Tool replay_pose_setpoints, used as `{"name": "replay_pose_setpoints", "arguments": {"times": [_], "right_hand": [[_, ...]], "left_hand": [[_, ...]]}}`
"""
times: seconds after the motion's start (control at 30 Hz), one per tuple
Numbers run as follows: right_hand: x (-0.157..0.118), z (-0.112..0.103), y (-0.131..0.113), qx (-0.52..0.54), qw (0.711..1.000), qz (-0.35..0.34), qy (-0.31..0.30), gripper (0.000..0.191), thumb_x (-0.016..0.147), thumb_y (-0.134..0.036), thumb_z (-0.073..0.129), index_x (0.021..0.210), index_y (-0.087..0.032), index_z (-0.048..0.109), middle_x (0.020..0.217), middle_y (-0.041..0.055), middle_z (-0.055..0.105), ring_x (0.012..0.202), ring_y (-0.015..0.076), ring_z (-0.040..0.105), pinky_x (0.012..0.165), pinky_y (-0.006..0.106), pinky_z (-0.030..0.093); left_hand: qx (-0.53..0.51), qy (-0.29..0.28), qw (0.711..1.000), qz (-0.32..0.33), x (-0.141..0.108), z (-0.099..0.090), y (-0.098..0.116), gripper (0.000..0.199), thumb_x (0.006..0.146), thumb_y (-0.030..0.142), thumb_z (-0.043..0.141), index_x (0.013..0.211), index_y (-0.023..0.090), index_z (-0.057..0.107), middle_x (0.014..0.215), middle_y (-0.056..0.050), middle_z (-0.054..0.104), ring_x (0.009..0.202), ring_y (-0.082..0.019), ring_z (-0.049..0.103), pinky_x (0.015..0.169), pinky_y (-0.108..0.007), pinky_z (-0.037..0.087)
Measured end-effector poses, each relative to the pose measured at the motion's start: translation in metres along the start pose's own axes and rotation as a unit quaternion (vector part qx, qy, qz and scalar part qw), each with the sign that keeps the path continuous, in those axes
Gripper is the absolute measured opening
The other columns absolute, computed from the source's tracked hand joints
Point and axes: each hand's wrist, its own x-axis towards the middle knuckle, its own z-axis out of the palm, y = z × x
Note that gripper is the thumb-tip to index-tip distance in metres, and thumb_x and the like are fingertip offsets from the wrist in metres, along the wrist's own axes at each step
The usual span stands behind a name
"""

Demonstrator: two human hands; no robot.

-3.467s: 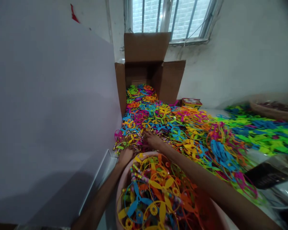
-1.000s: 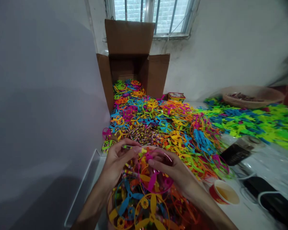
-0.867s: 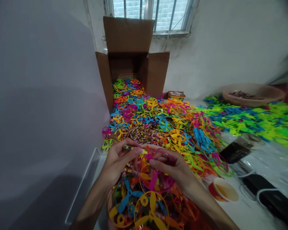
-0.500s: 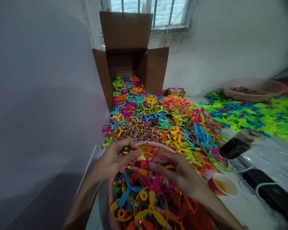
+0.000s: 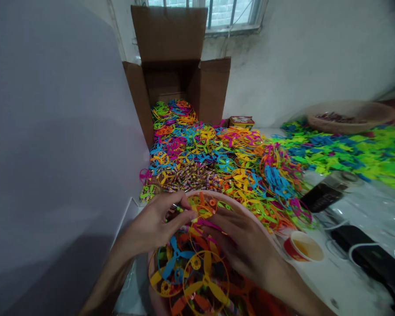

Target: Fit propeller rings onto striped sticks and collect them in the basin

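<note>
My left hand is closed, thumb and finger pinching a small patterned stick with yellow parts at the fingertips. My right hand meets it from the other side, fingers around a magenta propeller ring that is partly hidden and tilted. Both hands are over a pink tub heaped with propeller toys. Inside it, a blue propeller and a yellow propeller ring lie on top, below the hands.
Behind the tub, propeller rings spill from a cardboard box, with short patterned sticks among them. To the right are a paper cup, a can, a black device, green-blue pieces and a basin.
My right hand has shifted slightly and turned, so the magenta ring now shows more edge-on and is more hidden. My left hand keeps its pinch near the same place. The view has tipped slightly down.
</note>
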Motion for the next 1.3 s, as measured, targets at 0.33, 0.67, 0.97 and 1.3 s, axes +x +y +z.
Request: {"name": "replay_pose_setpoints", "arguments": {"times": [0.33,0.67,0.97,1.3], "right_hand": [[-0.004,0.007,0.001,0.015,0.999,-0.021,0.023,0.032,0.096,-0.013,0.051,0.119,-0.028,0.066,0.094,0.0068,0.073,0.087,0.0244,0.071,0.074,0.034,0.058],[0.018,-0.006,0.025,-0.061,0.997,0.007,0.043,0.024,0.099,-0.024,0.057,0.120,-0.029,0.067,0.111,0.0069,0.074,0.109,0.0279,0.066,0.092,0.043,0.054],[-0.035,0.010,0.052,-0.051,0.985,0.126,-0.104,0.096,0.087,-0.052,0.074,0.162,-0.041,0.015,0.170,0.0055,0.022,0.156,0.0351,0.017,0.123,0.059,0.026],[-0.072,0.021,0.060,0.011,0.971,0.208,-0.115,0.096,0.084,-0.057,0.075,0.161,-0.041,0.021,0.173,0.0064,0.008,0.157,0.0377,0.003,0.122,0.064,0.014]], "left_hand": [[-0.024,-0.015,1.000,0.009,-0.003,0.005,-0.006,0.019,0.091,0.035,0.065,0.079,0.022,0.071,0.070,-0.001,0.066,0.059,-0.014,0.054,0.050,-0.021,0.035],[-0.010,0.131,0.990,0.051,0.002,0.011,-0.025,0.014,0.089,0.035,0.071,0.093,0.024,0.079,0.088,-0.004,0.077,0.081,-0.020,0.069,0.075,-0.027,0.050],[0.123,0.024,0.991,0.055,-0.025,0.035,-0.067,0.025,0.100,0.038,0.055,0.116,0.029,0.073,0.135,-0.008,0.065,0.130,-0.026,0.055,0.111,-0.044,0.040],[0.112,0.045,0.993,0.012,-0.045,0.056,-0.077,0.049,0.092,0.046,0.067,0.138,0.032,0.058,0.146,-0.009,0.059,0.140,-0.030,0.047,0.119,-0.051,0.028]]}}
